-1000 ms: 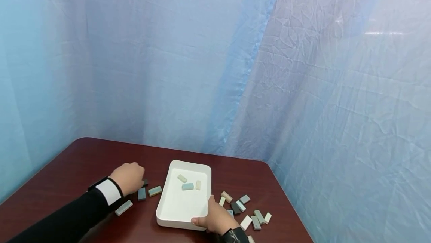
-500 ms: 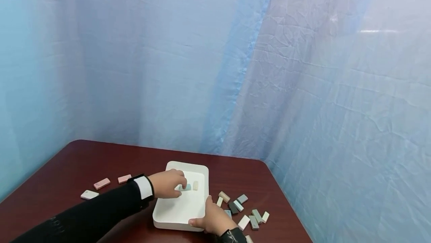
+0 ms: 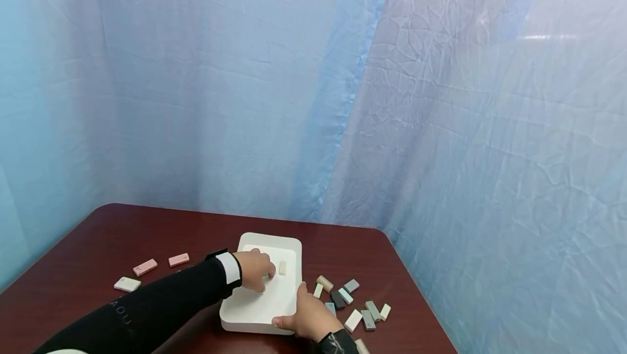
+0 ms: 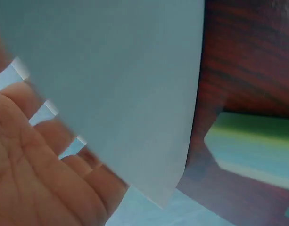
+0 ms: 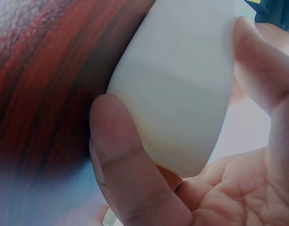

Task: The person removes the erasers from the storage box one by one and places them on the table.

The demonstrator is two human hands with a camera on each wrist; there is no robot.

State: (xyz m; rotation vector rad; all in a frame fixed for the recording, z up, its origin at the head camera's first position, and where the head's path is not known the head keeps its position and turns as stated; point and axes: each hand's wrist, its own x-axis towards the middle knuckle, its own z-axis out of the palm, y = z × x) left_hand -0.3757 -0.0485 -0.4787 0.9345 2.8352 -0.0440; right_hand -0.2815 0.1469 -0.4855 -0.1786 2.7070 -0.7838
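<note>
My right hand (image 3: 313, 316) grips a white tray (image 3: 279, 307) by its near right corner, thumb over the rim. In the right wrist view its fingers (image 5: 118, 132) wrap the outside of the tray wall (image 5: 177, 84). My left hand (image 3: 256, 269) reaches down inside the tray, fingers bent toward its floor. A cream block (image 3: 282, 268) lies just right of those fingers. The tray wall hides the left fingertips in the left wrist view, and I cannot tell whether they hold a block. A green-and-pale block (image 4: 257, 146) lies on the table outside the tray.
Several small grey, white, green and dark blocks (image 3: 353, 321) lie scattered right of the tray. Two pink blocks, one at the left (image 3: 145, 267), and a white block (image 3: 127, 284) lie beyond my left sleeve. A blue curtain (image 3: 254, 98) hangs behind the dark red table (image 3: 161, 229).
My left hand has moved right from the blocks on the table into the tray, and now covers the blue and pale blocks seen there before. My right hand keeps its hold.
</note>
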